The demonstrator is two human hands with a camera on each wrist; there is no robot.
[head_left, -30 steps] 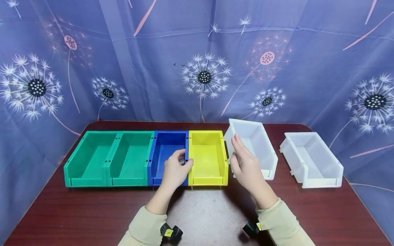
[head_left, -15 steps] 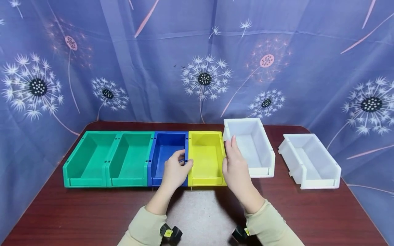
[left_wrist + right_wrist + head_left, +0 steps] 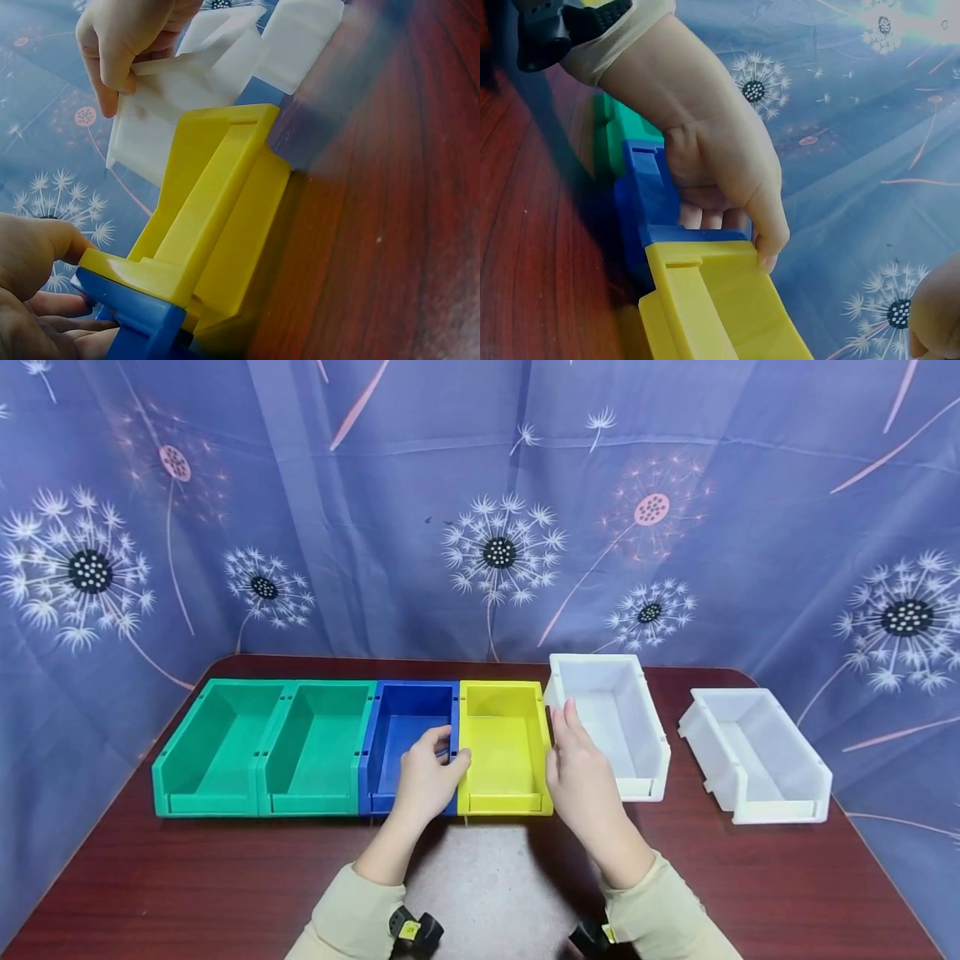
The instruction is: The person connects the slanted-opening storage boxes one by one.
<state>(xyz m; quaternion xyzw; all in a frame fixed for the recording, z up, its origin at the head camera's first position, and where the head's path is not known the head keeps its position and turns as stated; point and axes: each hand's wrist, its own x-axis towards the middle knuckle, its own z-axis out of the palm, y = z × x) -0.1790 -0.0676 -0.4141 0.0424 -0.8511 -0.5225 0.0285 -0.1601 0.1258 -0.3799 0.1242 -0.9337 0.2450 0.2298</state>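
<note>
**White bin coming in beside yellow bin, risk of a skewed seat**

Head view: the left hand [image 3: 427, 781] is gripping the seam where the blue bin [image 3: 408, 743] meets the yellow bin [image 3: 504, 747], fingers curled over the shared wall, thumb on the yellow side. The right hand [image 3: 583, 777] is holding the left wall of the near white bin [image 3: 611, 722], fingers lying up along it. That bin is sitting just right of the yellow one, angled a little, its back end drifting rightward. Likely trouble: the side rails are not lining up, so the bin could jam or ride up crooked. A hard push could also be shoving the joined row sideways if the left hand is bracing too lightly. Two green bins [image 3: 262, 747] are closing the row at left; a second white bin [image 3: 757, 752] is resting well apart on the table [image 3: 150, 877].

Left wrist view: the right hand [image 3: 124, 45] is pinching the white bin's [image 3: 187, 97] upper edge, thumb on the outer face. The bin is hanging past the yellow bin's [image 3: 214, 217] far end, tilted, close beside it; contact I cannot tell.

Right wrist view: the left hand [image 3: 720, 172] is clamping the blue wall [image 3: 649, 202], fingertips down inside, thumb tip touching the yellow rim [image 3: 712, 300]. The white bin is not showing here.
</note>
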